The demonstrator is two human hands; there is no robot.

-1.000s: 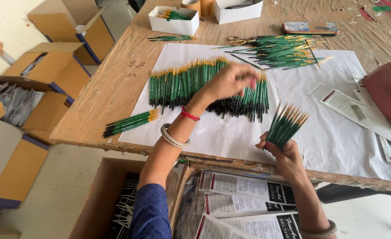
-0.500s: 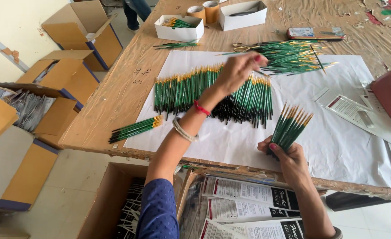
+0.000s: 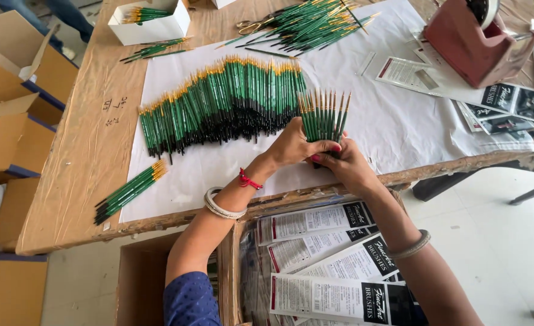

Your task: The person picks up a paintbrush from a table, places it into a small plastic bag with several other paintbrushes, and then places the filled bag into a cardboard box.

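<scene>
Both hands, left (image 3: 291, 147) and right (image 3: 346, 166), pinching one brush bundle (image 3: 324, 116) upright at the bench (image 3: 86, 151) edge. Loose grip risks brushes fanning out, dropping into the carton (image 3: 143, 284).

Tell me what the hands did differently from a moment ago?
The left hand left the long row of green brushes and came back to join the right hand. Both now grip the small fan of brushes that the right hand held alone before. The row, the little bundle near the table edge and the white paper stayed put.
</scene>
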